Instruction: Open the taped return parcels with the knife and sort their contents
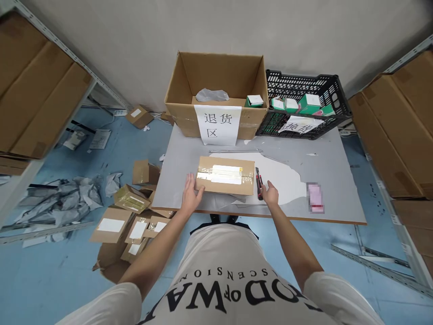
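Observation:
A taped cardboard box point(225, 176) with a white label lies on the grey table in front of me. My left hand point(192, 194) rests at the box's left end, fingers spread, thumb by its lower left corner. To the right of the box lies a red and black box cutter point(259, 184). Close against the cutter's right side is my right hand point(270, 195), thumb and forefinger apart and the other fingers partly hidden; it does not grip the cutter. Under the box and cutter is a flattened white sheet point(284, 178).
Behind stand a big open carton point(182, 122) with a paper sign and a black crate point(340, 97) holding green-and-white boxes. A pixelated pink item point(315, 197) lies at right. Several parcels point(110, 224) and grey bags point(64, 198) cover the floor at left. Shelves flank both sides.

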Motion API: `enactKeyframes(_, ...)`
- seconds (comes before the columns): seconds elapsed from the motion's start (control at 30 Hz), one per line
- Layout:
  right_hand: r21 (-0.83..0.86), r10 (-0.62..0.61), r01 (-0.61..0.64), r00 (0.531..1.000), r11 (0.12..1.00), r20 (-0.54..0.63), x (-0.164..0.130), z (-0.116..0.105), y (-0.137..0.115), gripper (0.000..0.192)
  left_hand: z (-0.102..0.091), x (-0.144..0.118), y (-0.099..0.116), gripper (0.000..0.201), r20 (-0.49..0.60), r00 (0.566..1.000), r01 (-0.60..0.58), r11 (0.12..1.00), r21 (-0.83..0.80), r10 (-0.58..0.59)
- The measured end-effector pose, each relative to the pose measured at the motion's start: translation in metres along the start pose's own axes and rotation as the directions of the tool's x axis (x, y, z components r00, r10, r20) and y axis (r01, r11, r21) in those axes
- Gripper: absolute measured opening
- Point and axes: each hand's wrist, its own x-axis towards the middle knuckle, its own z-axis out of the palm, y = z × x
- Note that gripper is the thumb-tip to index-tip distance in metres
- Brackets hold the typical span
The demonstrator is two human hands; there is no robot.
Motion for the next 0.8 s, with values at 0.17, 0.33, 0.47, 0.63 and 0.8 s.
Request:
enactKeyframes(0.17, -0.242, 0.156, -0.124, 0.981, 0.962, 0.118, 0.030, 0.009, -0.005, 0.036, 0.011, 0.045, 0.057, 0.109, 0.321, 0.853, -0.488, 0.847, 0.213, 0.411)
enactKeyframes(0.33, -0.181, 0.190, -0.162, 0.971, 0.970, 0.147, 0.026, 0.021, -0.003, 0.030, 0.035, 0.088, 0.092, 0.123, 0.475, 0.758, -0.611, 0.741, 0.280, 0.446)
enactKeyframes(0.47, -0.076, 0.197, -0.188, 0.970, 0.979, 0.142, 0.025, 0.026, -0.003, 0.035, 0.044, 0.091, 0.087, 0.123, 0.536, 0.735, -0.625, 0.721, 0.298, 0.416)
enactKeyframes(0.63, 0.106, 0.151, -0.166, 0.979, 0.980, 0.134, 0.020, 0.018, -0.006, 0.037, 0.049, 0.091, 0.082, 0.125, 0.556, 0.734, -0.618, 0.723, 0.309, 0.390)
enactKeyframes(0.8, 0.478, -0.111, 0.003, 0.974, 0.878, 0.197, -0.019, -0.023, 0.012, 0.047, 0.044, 0.095, 0.087, 0.125, 0.543, 0.740, -0.614, 0.727, 0.306, 0.396)
